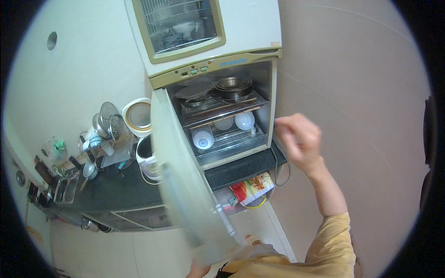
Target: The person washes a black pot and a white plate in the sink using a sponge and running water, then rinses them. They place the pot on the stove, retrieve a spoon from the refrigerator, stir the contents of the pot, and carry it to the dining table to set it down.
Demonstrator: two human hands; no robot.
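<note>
A white disinfecting cabinet [274, 104] stands before me with its lower door [189, 173] swung out to the left; the door is blurred. On the upper rack sit stacked metal bowls [233, 87] and a grey dish [194, 91]. White cups or bowls [244, 120] rest on the lower wire rack [229, 137], one white cup [203, 138] lying with its base outward. My right hand [300, 139], blurred, is beside the cabinet's right edge, fingers curled, with nothing visible in it. My left hand [200, 270] is at the door's outer end, its fingers mostly hidden.
A rice cooker [147, 156] with its lid up stands left of the door on a dark countertop [114, 191]. Farther left are a dish rack [100, 147], a ladle [89, 170] and a sink [67, 187]. A cord [286, 179] hangs at right. A printed bag [255, 187] lies below the cabinet.
</note>
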